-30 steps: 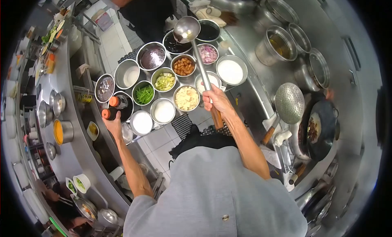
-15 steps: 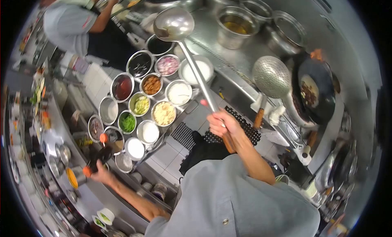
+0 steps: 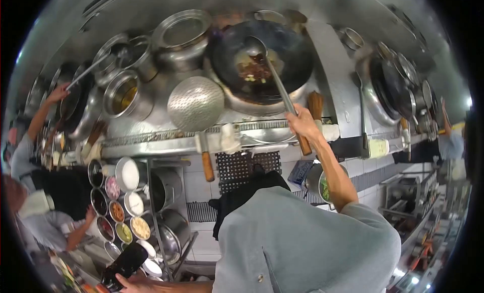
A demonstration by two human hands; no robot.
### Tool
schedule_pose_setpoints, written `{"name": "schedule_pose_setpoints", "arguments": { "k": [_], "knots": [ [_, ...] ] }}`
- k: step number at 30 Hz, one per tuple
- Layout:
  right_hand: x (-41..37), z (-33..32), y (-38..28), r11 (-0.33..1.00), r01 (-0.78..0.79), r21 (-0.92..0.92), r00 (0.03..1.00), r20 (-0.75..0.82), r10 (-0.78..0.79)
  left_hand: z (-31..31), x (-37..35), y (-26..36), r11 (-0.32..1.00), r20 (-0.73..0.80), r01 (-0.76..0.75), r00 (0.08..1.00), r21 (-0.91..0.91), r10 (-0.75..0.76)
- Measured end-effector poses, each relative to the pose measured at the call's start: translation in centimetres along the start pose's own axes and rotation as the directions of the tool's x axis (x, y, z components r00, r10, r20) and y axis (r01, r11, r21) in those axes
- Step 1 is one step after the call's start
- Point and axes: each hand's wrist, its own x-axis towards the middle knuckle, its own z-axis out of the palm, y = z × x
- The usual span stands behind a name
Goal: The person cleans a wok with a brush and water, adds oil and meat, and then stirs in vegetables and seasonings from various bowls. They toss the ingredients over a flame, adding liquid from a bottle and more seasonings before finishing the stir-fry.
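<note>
My right hand point(image 3: 302, 122) is closed around the wooden-ended handle of a long metal ladle point(image 3: 280, 86). The ladle's bowl is inside a large dark wok point(image 3: 229, 53), by brown food with pale pieces point(image 3: 258, 71) at the bottom. Low at the left, my left hand point(image 3: 130, 283) grips a dark bottle point(image 3: 126, 261), held tilted beside the seasoning bowls; its label cannot be read. Several metal bowls stand there in rows, among them white powder point(image 3: 129, 173) and chopped pale garlic-like bits point(image 3: 140, 228).
A perforated strainer point(image 3: 195, 102) lies left of the wok, its wooden handle jutting over the counter edge. Beyond it stands a pot of yellowish liquid point(image 3: 123, 97). A brush-like bundle point(image 3: 315, 105) is right of the wok. Co-workers are at far left, one holding a ladle.
My view has turned right to face the stove. The ladle's bowl has gone from above the counter down into the wok. My left hand has brought the dark bottle away from the side shelf.
</note>
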Motion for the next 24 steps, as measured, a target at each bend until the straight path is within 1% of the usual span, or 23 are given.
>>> {"name": "schedule_pose_setpoints", "arguments": {
  "k": [1, 2, 4, 5, 6, 7, 8, 9, 12, 13, 14, 15, 16, 17, 18, 19, 20, 21, 24],
  "knots": [
    [1.9, -1.8, 1.0, 0.988, 0.078, -0.133, 0.993, -0.076, -0.088, 1.7, -1.1, -0.2, 0.990, 0.117, 0.061, 0.992, -0.129, -0.046],
    [3.7, -3.4, 3.0, 0.952, 0.137, -0.275, 0.976, -0.129, -0.177, 4.1, -2.6, 0.3, 0.960, 0.167, 0.160, 0.978, -0.230, -0.123],
    [4.9, -5.0, 3.5, 0.966, 0.079, -0.245, 0.981, -0.154, -0.119, 7.4, -5.1, 0.4, 0.882, 0.306, 0.311, 0.930, -0.355, -0.205],
    [5.6, -5.7, 3.8, 0.971, 0.058, -0.231, 0.982, -0.163, -0.097, 8.9, -6.3, 0.5, 0.860, 0.371, 0.349, 0.906, -0.374, -0.206],
    [6.0, -5.9, 4.2, 0.989, 0.041, -0.145, 0.989, -0.135, -0.061, 10.0, -7.2, 0.6, 0.837, 0.433, 0.386, 0.878, -0.388, -0.204],
    [6.0, -5.7, 4.5, 0.998, 0.020, -0.058, 0.994, -0.104, -0.026, 11.0, -7.9, 0.6, 0.855, 0.469, 0.385, 0.861, -0.347, -0.197],
    [5.8, -5.4, 4.6, 1.000, -0.005, 0.028, 0.998, -0.070, 0.007, 11.7, -8.3, 0.4, 0.829, 0.533, 0.432, 0.822, -0.355, -0.200],
    [5.5, -5.3, 4.6, 0.995, -0.048, 0.083, 0.999, -0.017, 0.050, 12.5, -8.7, 0.2, 0.832, 0.559, 0.437, 0.807, -0.343, -0.194],
    [5.9, -6.1, 4.6, 0.977, -0.140, 0.163, 0.981, 0.153, 0.115, 15.0, -10.1, 0.1, 0.853, 0.663, 0.442, 0.731, -0.277, -0.163],
    [6.5, -6.6, 4.5, 0.993, -0.113, 0.041, 0.982, 0.159, 0.105, 15.8, -10.2, 0.0, 0.862, 0.699, 0.440, 0.699, -0.254, -0.151],
    [7.3, -6.6, 4.2, 0.993, 0.076, -0.087, 0.993, 0.099, -0.067, 16.5, -10.2, -0.3, 0.859, 0.743, 0.454, 0.654, -0.235, -0.143],
    [8.3, -6.6, 4.0, 0.940, 0.256, -0.225, 0.967, 0.058, -0.249, 17.4, -10.3, -0.6, 0.855, 0.784, 0.470, 0.607, -0.220, -0.132],
    [9.3, -6.8, 3.7, 0.834, 0.412, -0.367, 0.904, 0.044, -0.426, 18.3, -10.5, -0.9, 0.849, 0.820, 0.486, 0.559, -0.206, -0.121],
    [10.4, -7.1, 3.3, 0.787, 0.402, -0.467, 0.903, 0.059, -0.426, 19.4, -11.0, -0.9, 0.851, 0.832, 0.497, 0.536, -0.170, -0.147],
    [10.9, -7.3, 3.0, 0.752, 0.361, -0.552, 0.919, 0.072, -0.388, 20.1, -11.4, -1.5, 0.854, 0.842, 0.504, 0.510, -0.129, -0.174],
    [11.3, -7.2, 2.8, 0.708, 0.320, -0.629, 0.933, 0.082, -0.350, 21.1, -11.8, -2.4, 0.861, 0.859, 0.484, 0.496, -0.152, -0.127],
    [11.5, -7.2, 2.4, 0.656, 0.282, -0.701, 0.946, 0.089, -0.312, 22.1, -12.3, -2.7, 0.860, 0.868, 0.488, 0.481, -0.151, -0.120],
    [11.1, -7.5, 2.2, 0.588, 0.245, -0.771, 0.961, 0.112, -0.253, 22.8, -12.7, -3.1, 0.850, 0.883, 0.514, 0.445, -0.115, -0.150],
    [8.5, -9.7, 1.8, 0.463, 0.210, -0.861, 0.975, 0.148, -0.168, 24.8, -13.7, -3.7, 0.824, 0.923, 0.566, 0.323, -0.011, -0.210]
  ]
}}
